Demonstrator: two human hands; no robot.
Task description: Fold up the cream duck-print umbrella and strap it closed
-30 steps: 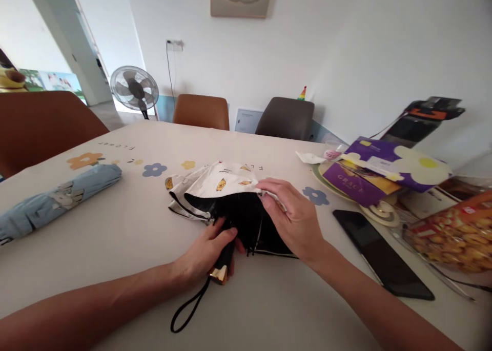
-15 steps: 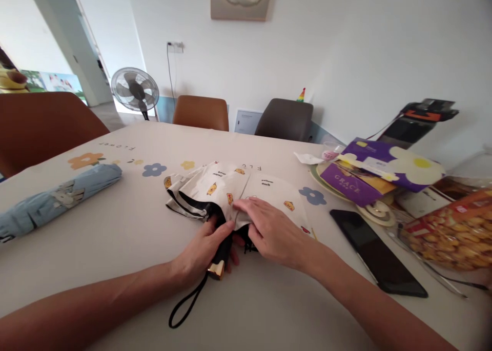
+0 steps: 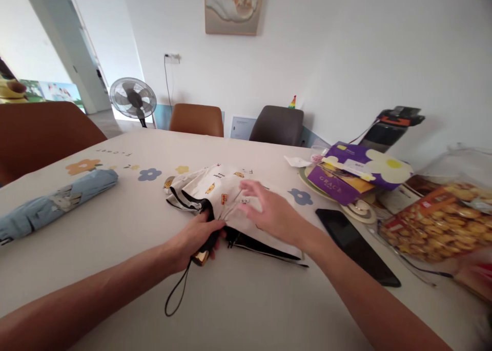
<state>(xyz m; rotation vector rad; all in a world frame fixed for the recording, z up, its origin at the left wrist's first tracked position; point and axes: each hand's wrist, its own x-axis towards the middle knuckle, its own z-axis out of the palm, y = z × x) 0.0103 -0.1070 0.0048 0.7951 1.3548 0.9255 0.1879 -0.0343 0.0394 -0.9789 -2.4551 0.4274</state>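
Note:
A folding umbrella [image 3: 215,192] with a white patterned outside and black lining lies loosely gathered on the table's middle. My left hand [image 3: 194,238] is closed round its black handle, whose gold end cap and black wrist strap [image 3: 175,294] stick out toward me. My right hand [image 3: 269,212] hovers just over the white canopy with fingers stretched out and slightly blurred, holding nothing.
A rolled light-blue umbrella [image 3: 54,205] lies at the left. To the right are a black phone [image 3: 355,246], a plate with a purple package [image 3: 346,174], and a snack bag [image 3: 434,220]. Chairs [image 3: 196,120] and a fan [image 3: 132,97] stand beyond the flowered tablecloth [image 3: 126,228].
My right hand has laid the white canopy panel over the black lining, smoothed it, and now lifts off it. My left hand keeps its hold on the handle. The view has shifted a little.

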